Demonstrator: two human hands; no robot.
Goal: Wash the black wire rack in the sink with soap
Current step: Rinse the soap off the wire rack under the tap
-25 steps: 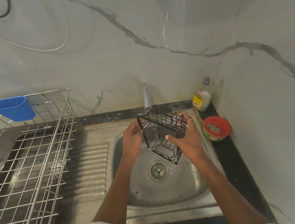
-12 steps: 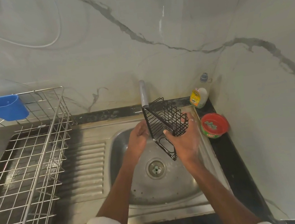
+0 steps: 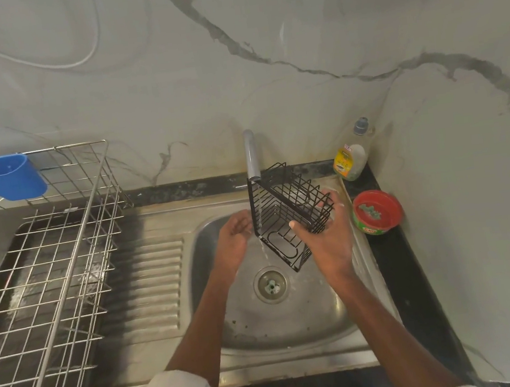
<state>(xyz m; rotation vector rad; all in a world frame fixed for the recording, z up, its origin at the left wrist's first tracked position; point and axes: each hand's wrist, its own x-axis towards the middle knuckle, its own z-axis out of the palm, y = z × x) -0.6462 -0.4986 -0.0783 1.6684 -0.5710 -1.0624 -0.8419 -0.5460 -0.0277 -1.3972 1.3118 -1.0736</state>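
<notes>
The black wire rack (image 3: 282,215) hangs tilted over the steel sink (image 3: 299,358), right under the grey tap (image 3: 250,155). A thin stream of water runs down through its left side. My right hand (image 3: 330,238) grips the rack from the right, with the thumb on the front wires and the fingers behind. My left hand (image 3: 232,241) sits at the rack's left edge with loosely curled fingers, and its fingertips seem to touch the wire. A yellow-labelled dish soap bottle (image 3: 350,157) stands at the back right corner of the counter.
A red and green tub (image 3: 377,212) of cleaning paste sits on the dark counter right of the sink. A large steel dish rack (image 3: 47,267) with a blue cup (image 3: 4,177) fills the left side. The ribbed drainboard (image 3: 152,280) lies between it and the basin.
The black rack has turned more upright and moved under the tap, with water now running through it. My left hand has slipped from gripping its left side to resting at the edge.
</notes>
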